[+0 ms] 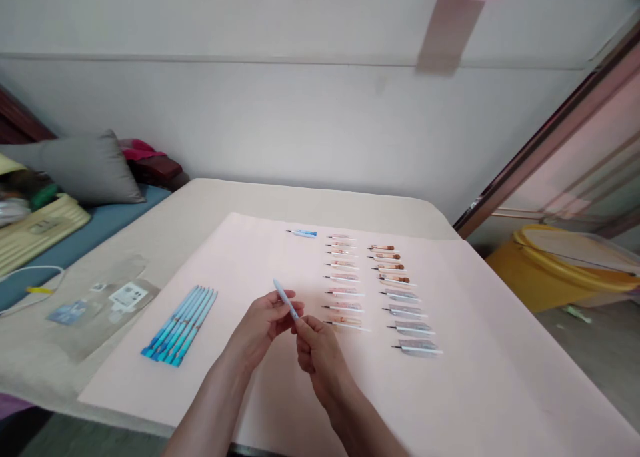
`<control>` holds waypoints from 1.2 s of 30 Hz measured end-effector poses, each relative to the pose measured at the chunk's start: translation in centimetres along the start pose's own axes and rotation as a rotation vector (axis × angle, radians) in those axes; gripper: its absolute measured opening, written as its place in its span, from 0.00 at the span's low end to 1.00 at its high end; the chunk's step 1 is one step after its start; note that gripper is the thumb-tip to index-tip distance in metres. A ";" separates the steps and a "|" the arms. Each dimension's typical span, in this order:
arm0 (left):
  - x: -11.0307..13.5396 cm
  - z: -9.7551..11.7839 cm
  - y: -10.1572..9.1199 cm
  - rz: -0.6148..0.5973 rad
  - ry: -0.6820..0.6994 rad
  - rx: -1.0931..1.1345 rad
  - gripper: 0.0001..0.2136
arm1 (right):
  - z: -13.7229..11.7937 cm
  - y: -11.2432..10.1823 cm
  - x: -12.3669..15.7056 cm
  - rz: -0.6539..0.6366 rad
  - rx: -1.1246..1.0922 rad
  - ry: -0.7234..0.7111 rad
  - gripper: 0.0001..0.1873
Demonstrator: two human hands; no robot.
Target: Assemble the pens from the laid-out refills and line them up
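A pale blue pen (284,297) is held up at a slant over the middle of the pink sheet. My left hand (267,320) grips its barrel between thumb and fingers. Closed on the lower end of the same pen is my right hand (324,357), which hides that end. To the left lies a fanned group of several blue pens (180,327) with darker blue ends. Beyond my hands, a blue pen part with a thin dark-tipped refill beside it (303,233) rests on the sheet. Right of my hands is a column of pinkish pen parts with refills (345,277).
Farther right runs a second column of brown and grey pen parts (407,310). The pink sheet (475,377) covers much of the table (300,200). A clear plastic bag (115,304) lies at left, near a grey cushion (80,167). A yellow bin (525,270) stands at right.
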State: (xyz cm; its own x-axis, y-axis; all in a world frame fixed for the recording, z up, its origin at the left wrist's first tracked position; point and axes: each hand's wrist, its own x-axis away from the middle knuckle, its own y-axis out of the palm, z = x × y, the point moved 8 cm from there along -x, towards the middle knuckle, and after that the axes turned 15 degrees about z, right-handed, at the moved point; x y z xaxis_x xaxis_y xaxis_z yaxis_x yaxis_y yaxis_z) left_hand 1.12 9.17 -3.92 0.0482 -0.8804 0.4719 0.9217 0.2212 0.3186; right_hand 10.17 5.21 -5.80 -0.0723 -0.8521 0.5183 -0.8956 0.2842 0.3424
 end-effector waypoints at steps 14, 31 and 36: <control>-0.5 0.4 -1.0 0.080 0.014 0.063 0.10 | -0.3 -0.1 0.1 0.019 0.028 -0.028 0.11; -0.2 0.6 -0.8 0.068 -0.039 0.162 0.15 | -1.1 -1.0 -0.3 0.127 0.384 -0.309 0.10; -0.9 1.1 -2.4 0.229 0.089 0.022 0.11 | -2.1 -0.5 0.5 0.129 0.508 -0.472 0.13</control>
State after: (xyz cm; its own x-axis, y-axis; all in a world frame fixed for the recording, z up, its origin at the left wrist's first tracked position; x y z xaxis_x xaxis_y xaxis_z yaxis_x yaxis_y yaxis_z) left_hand -1.55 9.87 -4.21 0.2893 -0.8395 0.4599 0.8743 0.4274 0.2302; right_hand 11.47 5.53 -4.04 -0.2713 -0.9577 0.0959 -0.9529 0.2533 -0.1667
